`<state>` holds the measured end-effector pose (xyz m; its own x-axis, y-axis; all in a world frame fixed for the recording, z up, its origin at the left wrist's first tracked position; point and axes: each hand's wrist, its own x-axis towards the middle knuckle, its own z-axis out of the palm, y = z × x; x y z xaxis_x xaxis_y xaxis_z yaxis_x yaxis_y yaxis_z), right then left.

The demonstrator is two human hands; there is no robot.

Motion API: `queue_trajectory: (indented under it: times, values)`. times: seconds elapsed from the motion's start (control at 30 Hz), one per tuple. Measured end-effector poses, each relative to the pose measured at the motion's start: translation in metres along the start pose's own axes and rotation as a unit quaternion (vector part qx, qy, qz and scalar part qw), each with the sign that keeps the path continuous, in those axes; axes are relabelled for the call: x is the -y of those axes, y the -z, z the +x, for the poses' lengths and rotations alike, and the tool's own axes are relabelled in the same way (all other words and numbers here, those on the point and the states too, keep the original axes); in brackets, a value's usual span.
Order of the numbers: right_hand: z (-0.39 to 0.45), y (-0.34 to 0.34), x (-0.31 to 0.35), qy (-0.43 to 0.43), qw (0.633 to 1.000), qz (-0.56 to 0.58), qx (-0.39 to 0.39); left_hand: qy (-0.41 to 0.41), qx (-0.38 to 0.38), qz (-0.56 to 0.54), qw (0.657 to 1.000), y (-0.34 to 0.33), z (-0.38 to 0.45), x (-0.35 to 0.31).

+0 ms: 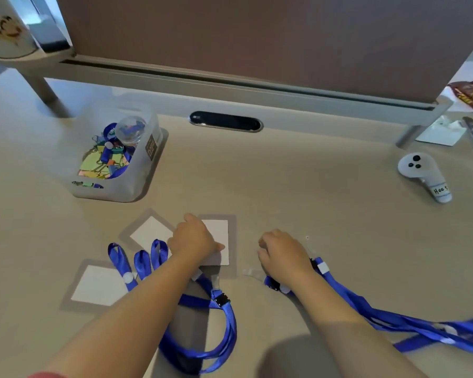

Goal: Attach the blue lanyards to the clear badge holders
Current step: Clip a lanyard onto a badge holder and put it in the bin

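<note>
On desk (311,186) I count three clear badge holders: far-left one (99,285), middle one (150,233), third (219,236) under my left hand (194,238), fingers curled on its card. Right hand (281,255) grips clip ends of blue lanyards (393,320). Another lanyard (224,323) loops near third holder. Translucent bin (145,159) holds lanyards, binder clips.

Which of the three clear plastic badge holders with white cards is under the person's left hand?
The farthest-right clear badge holder, under the left hand. The other two lie untouched to its left.
</note>
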<state>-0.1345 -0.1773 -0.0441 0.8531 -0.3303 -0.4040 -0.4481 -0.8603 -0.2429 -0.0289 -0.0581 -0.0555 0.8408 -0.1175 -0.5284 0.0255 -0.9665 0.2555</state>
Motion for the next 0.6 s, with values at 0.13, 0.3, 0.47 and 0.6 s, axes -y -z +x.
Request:
queue_trajectory:
  times: [0.13, 0.3, 0.47, 0.6]
  values:
    - [-0.001, 0.003, -0.001, -0.008, 0.999, 0.036, -0.009, -0.034, 0.000, -0.107, 0.994, 0.006, 0.007, -0.003]
    - [-0.002, 0.010, 0.005, -0.014, 0.983, 0.182, -0.021, -0.108, -0.008, -0.331, 0.937, 0.039, 0.000, -0.015]
    - [-0.002, 0.031, 0.029, -0.042, 0.866, 0.498, 0.023, -0.110, 0.009, -0.494, 0.862, 0.087, -0.019, -0.032]
    - [-0.001, 0.051, 0.048, 0.011, 0.816, 0.575, 0.045, -0.113, 0.069, -0.590, 0.797, 0.111, -0.025, -0.034]
